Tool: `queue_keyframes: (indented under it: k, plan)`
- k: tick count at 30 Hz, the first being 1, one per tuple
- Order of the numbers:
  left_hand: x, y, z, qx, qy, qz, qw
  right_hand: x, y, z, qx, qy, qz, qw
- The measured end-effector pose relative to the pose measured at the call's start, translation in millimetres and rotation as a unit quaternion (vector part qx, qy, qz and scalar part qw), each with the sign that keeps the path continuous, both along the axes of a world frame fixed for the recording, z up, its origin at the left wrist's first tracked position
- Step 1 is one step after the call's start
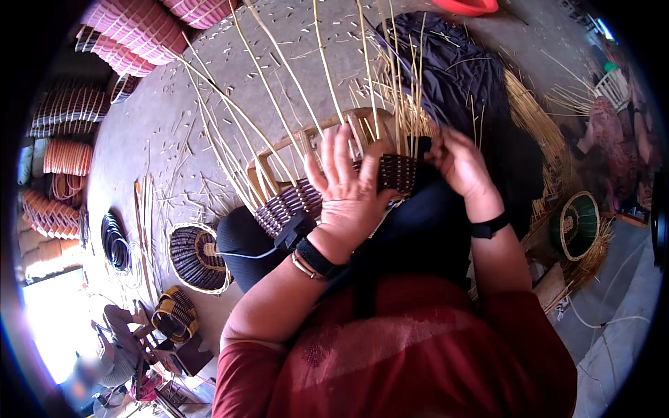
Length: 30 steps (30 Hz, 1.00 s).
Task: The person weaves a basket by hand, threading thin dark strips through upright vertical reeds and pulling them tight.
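Observation:
A partly woven basket (284, 207) lies across my lap, its dark purple and pale weave curving under my hands. Tall pale stakes (280, 115) rise from it and fan out away from me. My left hand (345, 184) rests over the middle of the weave, open, its fingers spread among the stakes. Beside the basket's right end, my right hand (460, 161) has its fingers curled together near the upright stakes. What those fingers pinch, if anything, is too small to make out. A wooden frame (303, 134) shows behind the stakes.
Dark cloth (453, 70) and bundled pale rods (533, 118) lie at the right. A dark basket (198, 259) and a black coil (115, 240) sit at the left; a green-lined basket (580, 226) stands right. Stacked pink baskets (132, 28) fill the far left. Other people sit at both sides.

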State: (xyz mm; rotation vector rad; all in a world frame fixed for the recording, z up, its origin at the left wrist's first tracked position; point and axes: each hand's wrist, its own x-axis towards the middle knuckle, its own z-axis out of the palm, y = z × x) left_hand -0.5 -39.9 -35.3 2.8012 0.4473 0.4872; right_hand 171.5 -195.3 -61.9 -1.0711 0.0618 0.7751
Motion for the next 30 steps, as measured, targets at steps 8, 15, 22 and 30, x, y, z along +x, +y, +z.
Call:
queue_keyframes:
  k: [8,15,22,30]
  plan:
    - [21.4,-13.9,-16.3,0.159,0.161,-0.098,0.969,34.0,95.5,-35.0,-0.092,-0.302,-0.015,0.949]
    - [37.7,-8.3,-51.1,0.216,0.166,-0.108,0.956,52.1,108.5,-75.7,-0.255,-0.528,-0.036,0.809]
    - [19.3,19.1,-40.7,0.136,0.011,-0.164,0.977,75.6,-20.0,-6.7,0.068,0.05,-0.166,0.983]
    - [-45.9,76.3,10.8,-0.158,-0.155,-0.108,0.969,-17.6,66.3,120.0,0.282,-0.076,-0.017,0.956]
